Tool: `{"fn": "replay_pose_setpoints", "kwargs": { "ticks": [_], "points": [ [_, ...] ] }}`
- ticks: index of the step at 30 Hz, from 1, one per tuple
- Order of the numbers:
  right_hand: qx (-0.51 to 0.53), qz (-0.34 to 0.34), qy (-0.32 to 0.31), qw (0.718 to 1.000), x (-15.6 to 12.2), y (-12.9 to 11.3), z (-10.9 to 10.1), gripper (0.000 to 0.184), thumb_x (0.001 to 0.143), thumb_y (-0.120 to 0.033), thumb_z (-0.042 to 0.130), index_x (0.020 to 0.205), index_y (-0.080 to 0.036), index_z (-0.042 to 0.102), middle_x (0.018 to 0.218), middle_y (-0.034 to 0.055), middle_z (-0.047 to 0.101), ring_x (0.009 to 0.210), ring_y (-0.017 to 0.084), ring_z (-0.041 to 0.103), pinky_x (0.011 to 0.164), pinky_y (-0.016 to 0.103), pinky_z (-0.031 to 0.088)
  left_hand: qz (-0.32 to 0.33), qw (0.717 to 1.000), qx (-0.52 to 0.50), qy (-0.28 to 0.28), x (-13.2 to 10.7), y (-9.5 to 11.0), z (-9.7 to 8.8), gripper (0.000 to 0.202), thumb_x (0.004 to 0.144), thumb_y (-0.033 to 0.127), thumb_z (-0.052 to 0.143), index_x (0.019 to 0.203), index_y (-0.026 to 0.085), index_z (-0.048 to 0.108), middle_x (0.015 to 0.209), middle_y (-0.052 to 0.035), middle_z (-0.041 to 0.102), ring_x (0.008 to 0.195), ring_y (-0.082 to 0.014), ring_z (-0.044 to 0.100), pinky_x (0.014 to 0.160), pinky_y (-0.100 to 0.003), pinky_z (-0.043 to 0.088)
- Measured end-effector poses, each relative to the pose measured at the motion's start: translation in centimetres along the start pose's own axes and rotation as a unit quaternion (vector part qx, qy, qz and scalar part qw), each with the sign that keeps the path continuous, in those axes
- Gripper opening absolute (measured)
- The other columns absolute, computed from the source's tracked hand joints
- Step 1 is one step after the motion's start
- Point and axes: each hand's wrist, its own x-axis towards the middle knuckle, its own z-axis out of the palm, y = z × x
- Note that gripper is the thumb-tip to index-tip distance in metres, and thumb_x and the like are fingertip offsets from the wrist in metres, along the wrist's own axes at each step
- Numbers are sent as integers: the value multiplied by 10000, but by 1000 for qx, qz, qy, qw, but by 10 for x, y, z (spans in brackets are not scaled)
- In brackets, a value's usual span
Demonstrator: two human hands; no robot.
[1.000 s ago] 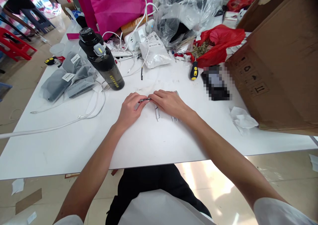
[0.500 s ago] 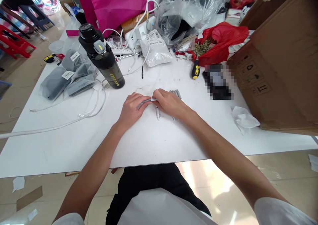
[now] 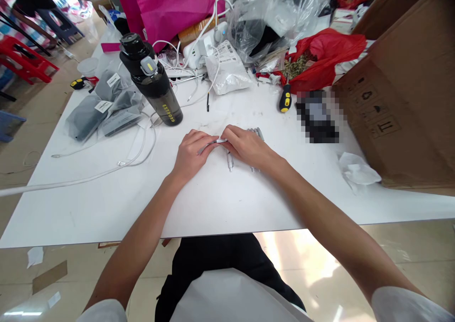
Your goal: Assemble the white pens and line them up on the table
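Above the middle of the white table, my left hand [image 3: 194, 152] pinches the grey end of a slim pen [image 3: 209, 145] between thumb and fingers. My right hand [image 3: 245, 144] grips the pen's whitish other end, so the two hands almost meet. The pen lies roughly level, and its right part is hidden by my fingers. Under and behind my right hand lie several silver-grey pens [image 3: 258, 133] side by side. Another silver pen [image 3: 230, 161] pokes out below my right fingers, its clicker end toward me.
A black water bottle [image 3: 152, 82] stands at the back left beside bagged dark items [image 3: 87, 120] and white cables [image 3: 144, 156]. Rightward are a screwdriver [image 3: 285, 99], a red plastic bag [image 3: 330, 51], a blurred-out dark object [image 3: 317, 118], crumpled plastic [image 3: 359, 170] and a large cardboard box [image 3: 408, 99].
The whole view has shifted slightly, so everything appears a little further right. Both hands keep the same hold on the pen, with barely any movement between them.
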Motion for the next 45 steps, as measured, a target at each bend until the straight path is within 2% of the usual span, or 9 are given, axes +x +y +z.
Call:
{"fn": "replay_pose_setpoints", "kwargs": {
  "ticks": [4, 10, 14, 17, 24, 30, 38, 42, 45],
  "points": [
    [-16, -25, 9, 1000, 1, 2, 0, 225, 1219, -296, 390, 1122, -229, 582, 1049, 95, 697, 857, 228, 609, 672, 333, 365, 0, 1000, 0, 7, -1, -1, 1, 178, 1079, 330, 775, 1218, 265, 865, 1010, -58, 828, 974, -235, 694, 920, -416, 585],
    [48, 1, 19, 999, 0, 3, -1, 145, 1165, -208, 418, 1216, -233, 551, 1171, 117, 688, 881, 235, 624, 722, 347, 444, -2, 1000, -2, 24, -1, -3, 1, 154, 1072, 312, 784, 1190, 256, 865, 1001, -55, 819, 960, -231, 687, 909, -415, 580],
    [9, -22, 22, 999, 1, 4, -2, 230, 1204, -275, 379, 1184, -235, 604, 1120, 125, 702, 939, 269, 638, 760, 376, 463, 5, 999, 0, 33, 0, -4, 0, 143, 1063, 275, 792, 1185, 250, 862, 999, -50, 823, 950, -226, 689, 888, -399, 578],
    [18, -21, 31, 999, 1, 3, -1, 232, 1214, -302, 392, 1272, -221, 601, 1155, 140, 717, 982, 275, 662, 778, 377, 486, 3, 999, 1, 35, 0, -5, 0, 145, 1071, 290, 783, 1186, 250, 862, 1018, -54, 828, 955, -225, 693, 891, -397, 581],
    [24, -4, 23, 999, 0, 1, -2, 269, 1220, -331, 364, 1169, -232, 609, 1091, 118, 698, 916, 255, 642, 727, 354, 455, -5, 1000, 11, 28, 0, -4, -1, 164, 1088, 327, 761, 1184, 244, 864, 1019, -65, 832, 962, -233, 702, 904, -408, 582],
    [40, 31, 7, 999, 1, 0, -4, 201, 1195, -277, 404, 1271, -236, 586, 1219, 141, 705, 896, 244, 656, 741, 356, 473, -15, 1000, 12, 25, 1, -4, -2, 180, 1087, 373, 761, 1177, 263, 872, 1025, -68, 833, 970, -241, 704, 917, -427, 585],
    [-1, 16, 14, 1000, 2, 2, -6, 358, 1233, -392, 352, 1223, -216, 664, 1125, 129, 736, 940, 261, 676, 721, 352, 441, 3, 999, 18, 40, 1, -7, -4, 143, 1056, 263, 798, 1175, 228, 868, 1021, -69, 843, 947, -233, 699, 896, -414, 582],
    [7, 22, 25, 999, 1, 2, -5, 285, 1221, -373, 430, 1330, -208, 635, 1170, 134, 748, 947, 261, 684, 731, 349, 448, -5, 999, 20, 35, 2, -6, -5, 132, 1053, 264, 801, 1162, 235, 868, 1023, -64, 848, 955, -237, 705, 911, -423, 585],
    [1, 13, 23, 1000, 1, 3, -5, 264, 1219, -344, 417, 1244, -218, 648, 1153, 133, 736, 935, 265, 663, 761, 360, 455, -14, 999, 20, 32, 3, -5, -6, 129, 1050, 271, 804, 1157, 243, 870, 1026, -67, 848, 962, -244, 713, 917, -435, 584]
  ]
}}
